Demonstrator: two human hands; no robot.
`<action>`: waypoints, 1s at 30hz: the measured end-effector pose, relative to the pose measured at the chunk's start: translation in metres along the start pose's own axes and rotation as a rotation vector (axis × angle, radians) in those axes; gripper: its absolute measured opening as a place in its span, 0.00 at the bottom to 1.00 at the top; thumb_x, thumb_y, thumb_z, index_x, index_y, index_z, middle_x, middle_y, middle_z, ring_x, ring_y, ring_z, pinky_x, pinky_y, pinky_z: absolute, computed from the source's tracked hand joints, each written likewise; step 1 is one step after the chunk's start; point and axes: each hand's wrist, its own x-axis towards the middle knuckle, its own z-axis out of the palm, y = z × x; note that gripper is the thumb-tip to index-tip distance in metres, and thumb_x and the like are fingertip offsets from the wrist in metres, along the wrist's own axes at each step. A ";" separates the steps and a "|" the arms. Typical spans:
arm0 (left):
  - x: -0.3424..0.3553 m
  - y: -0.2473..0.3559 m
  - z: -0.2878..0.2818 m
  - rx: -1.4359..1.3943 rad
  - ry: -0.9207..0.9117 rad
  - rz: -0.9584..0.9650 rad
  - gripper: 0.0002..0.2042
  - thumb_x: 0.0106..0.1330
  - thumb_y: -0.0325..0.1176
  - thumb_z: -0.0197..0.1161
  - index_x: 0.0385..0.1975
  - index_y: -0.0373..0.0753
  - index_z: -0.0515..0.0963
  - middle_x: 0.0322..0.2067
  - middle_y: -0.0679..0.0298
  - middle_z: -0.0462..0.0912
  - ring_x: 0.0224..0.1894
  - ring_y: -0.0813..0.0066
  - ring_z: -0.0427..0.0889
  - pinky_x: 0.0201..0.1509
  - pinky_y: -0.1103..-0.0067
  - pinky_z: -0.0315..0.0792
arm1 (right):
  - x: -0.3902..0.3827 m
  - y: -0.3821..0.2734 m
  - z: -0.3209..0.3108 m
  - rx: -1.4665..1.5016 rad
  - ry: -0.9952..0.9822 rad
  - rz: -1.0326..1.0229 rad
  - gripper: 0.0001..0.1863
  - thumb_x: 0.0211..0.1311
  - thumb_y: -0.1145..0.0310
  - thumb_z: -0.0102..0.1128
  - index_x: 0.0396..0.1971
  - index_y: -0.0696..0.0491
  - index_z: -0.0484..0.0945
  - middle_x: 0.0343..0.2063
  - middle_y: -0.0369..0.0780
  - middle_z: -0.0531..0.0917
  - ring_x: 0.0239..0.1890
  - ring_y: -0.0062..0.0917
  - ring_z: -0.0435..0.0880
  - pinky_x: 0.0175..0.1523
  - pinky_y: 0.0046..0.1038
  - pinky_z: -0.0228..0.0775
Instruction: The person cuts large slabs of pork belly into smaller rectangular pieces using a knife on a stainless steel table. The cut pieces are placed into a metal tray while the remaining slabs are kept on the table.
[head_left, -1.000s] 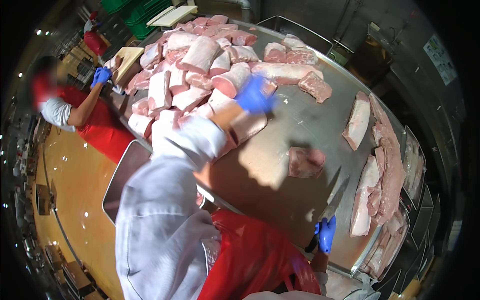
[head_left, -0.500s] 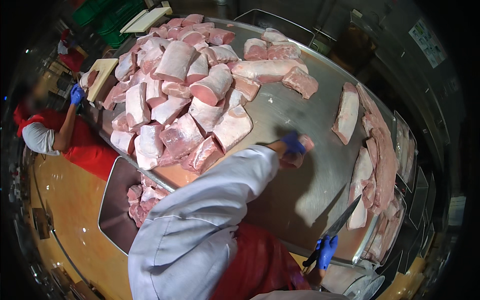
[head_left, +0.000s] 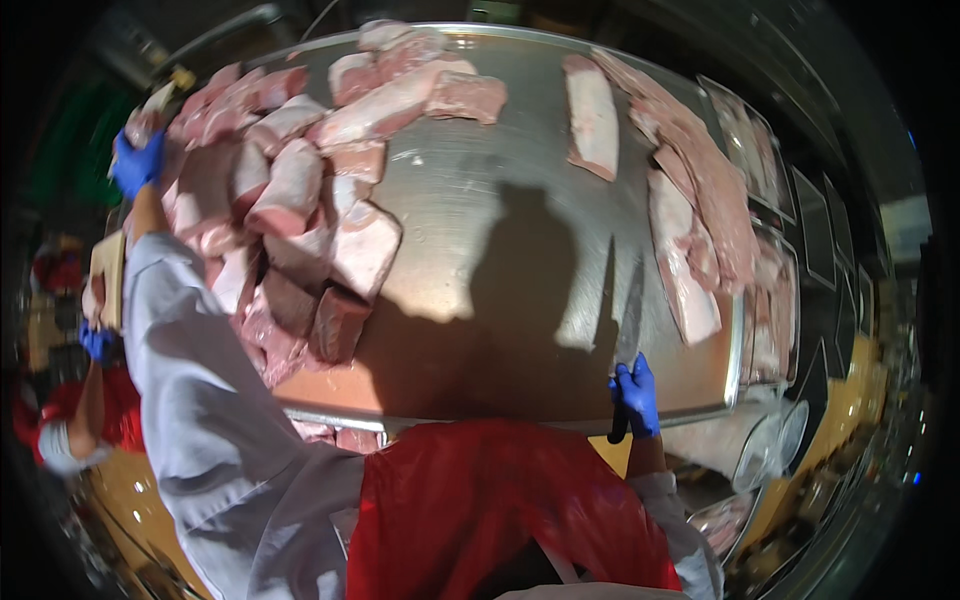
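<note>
My left hand (head_left: 138,165), in a blue glove, is stretched out to the far left with its fingers round a piece of meat (head_left: 148,122) at the edge of a heap. That heap of pale pink meat cuts (head_left: 290,185) covers the left of a metal table (head_left: 480,190). Near the table's front edge, at the right, my gloved right hand (head_left: 638,398) is closed on the dark handle of a knife (head_left: 630,318). Its long blade points away from me over the table. To its right lie long strips of meat (head_left: 705,190) and a fat-covered slab (head_left: 680,250).
Another pale slab (head_left: 592,115) lies at the back right. Trays of meat (head_left: 770,300) stand beyond the table's right edge. A co-worker's gloved hand (head_left: 97,342) is by a white cutting board (head_left: 108,275) at the left. Below the front edge more meat (head_left: 358,440) shows.
My left hand has swung from the middle of the table to the far left of the heap with a piece of meat. My right hand keeps the knife. The view has turned.
</note>
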 end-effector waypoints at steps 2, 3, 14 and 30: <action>0.005 -0.014 0.025 0.398 -0.284 0.086 0.30 0.60 0.59 0.58 0.60 0.51 0.71 0.58 0.45 0.74 0.59 0.44 0.75 0.60 0.59 0.71 | -0.005 0.005 -0.008 -0.010 -0.019 0.029 0.07 0.71 0.72 0.49 0.46 0.50 0.69 0.23 0.33 0.75 0.19 0.14 0.71 0.21 0.18 0.63; 0.012 -0.031 0.042 0.497 -0.454 0.032 0.30 0.60 0.57 0.59 0.59 0.48 0.72 0.57 0.44 0.75 0.58 0.44 0.75 0.60 0.59 0.72 | -0.008 0.004 -0.006 -0.019 -0.042 0.042 0.07 0.71 0.72 0.49 0.46 0.50 0.69 0.23 0.33 0.75 0.19 0.14 0.71 0.21 0.19 0.63; -0.277 0.309 0.154 -0.511 -0.286 0.921 0.29 0.52 0.44 0.71 0.53 0.36 0.74 0.48 0.46 0.79 0.52 0.48 0.78 0.57 0.64 0.72 | 0.011 0.027 -0.053 -0.097 0.170 0.099 0.04 0.68 0.71 0.50 0.39 0.53 0.72 0.19 0.35 0.76 0.16 0.17 0.74 0.20 0.23 0.67; -0.530 0.582 0.184 0.064 -1.021 0.525 0.57 0.39 0.55 0.79 0.71 0.50 0.51 0.62 0.43 0.62 0.63 0.41 0.68 0.60 0.56 0.71 | -0.015 0.058 -0.161 -0.125 0.271 0.160 0.05 0.68 0.71 0.48 0.37 0.58 0.70 0.18 0.40 0.79 0.15 0.21 0.77 0.20 0.26 0.69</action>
